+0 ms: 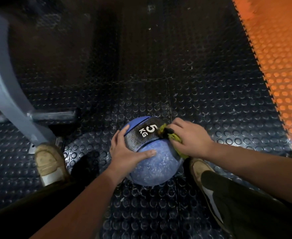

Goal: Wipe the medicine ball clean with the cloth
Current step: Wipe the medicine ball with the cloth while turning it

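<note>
Here the medicine ball [150, 163] sits on the studded rubber floor [210, 83] between the shoes [48, 163]. The left hand [128, 152] lies spread on it, fingers open, probably so it cannot roll. The right hand [191, 137] grips the crumpled yellow-green cloth [174, 137] against the black grainy band [136, 138]; the blue rubber looks dusty.

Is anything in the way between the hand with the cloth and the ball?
No, nothing visible. The right hand presses the cloth onto the medicine ball beside its 5 KG label; the left hand rests on the other side.
</note>
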Motion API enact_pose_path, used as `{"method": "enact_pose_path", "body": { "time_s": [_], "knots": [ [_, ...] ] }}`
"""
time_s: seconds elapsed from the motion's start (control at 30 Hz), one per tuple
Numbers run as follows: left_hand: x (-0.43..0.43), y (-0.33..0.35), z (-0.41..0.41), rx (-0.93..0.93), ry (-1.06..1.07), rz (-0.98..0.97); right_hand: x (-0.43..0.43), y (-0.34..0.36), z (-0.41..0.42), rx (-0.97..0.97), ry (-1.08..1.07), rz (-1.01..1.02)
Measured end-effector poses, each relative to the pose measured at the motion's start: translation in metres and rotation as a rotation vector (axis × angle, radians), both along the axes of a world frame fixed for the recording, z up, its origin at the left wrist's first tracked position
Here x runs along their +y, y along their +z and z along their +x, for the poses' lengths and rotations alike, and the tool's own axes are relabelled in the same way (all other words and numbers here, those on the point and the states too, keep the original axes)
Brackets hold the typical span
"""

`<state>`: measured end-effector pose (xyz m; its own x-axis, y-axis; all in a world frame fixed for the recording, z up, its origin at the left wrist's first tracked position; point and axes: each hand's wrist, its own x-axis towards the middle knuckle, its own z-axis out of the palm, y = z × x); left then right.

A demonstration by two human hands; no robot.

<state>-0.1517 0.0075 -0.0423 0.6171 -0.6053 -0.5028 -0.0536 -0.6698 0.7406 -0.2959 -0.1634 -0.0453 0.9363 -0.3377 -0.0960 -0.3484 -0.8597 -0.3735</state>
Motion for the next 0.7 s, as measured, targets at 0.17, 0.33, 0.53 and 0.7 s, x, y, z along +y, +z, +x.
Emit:
{"method": "enact_pose_path", "body": {
  "time_s": [0.17, 0.33, 0.53, 0.7],
  "knots": [
    [-0.001, -0.001, -0.007, -0.082, -0.012, -0.007, 0.025, 0.016, 0.026, -0.099, 0.299, -0.064],
    [-0.009, 0.001, -0.011, -0.076, -0.095, 0.040, 0.000, 0.008, 0.010, -0.112, 0.160, 0.059],
    [-0.033, 0.008, -0.018, -0.136, -0.275, 0.114, -0.026, 0.012, 0.008, -0.049, 0.017, -0.025],
    [-0.034, 0.006, -0.017, -0.202, -0.361, 0.180, -0.016, 0.027, 0.036, -0.008, 0.095, -0.091]
  ]
}}
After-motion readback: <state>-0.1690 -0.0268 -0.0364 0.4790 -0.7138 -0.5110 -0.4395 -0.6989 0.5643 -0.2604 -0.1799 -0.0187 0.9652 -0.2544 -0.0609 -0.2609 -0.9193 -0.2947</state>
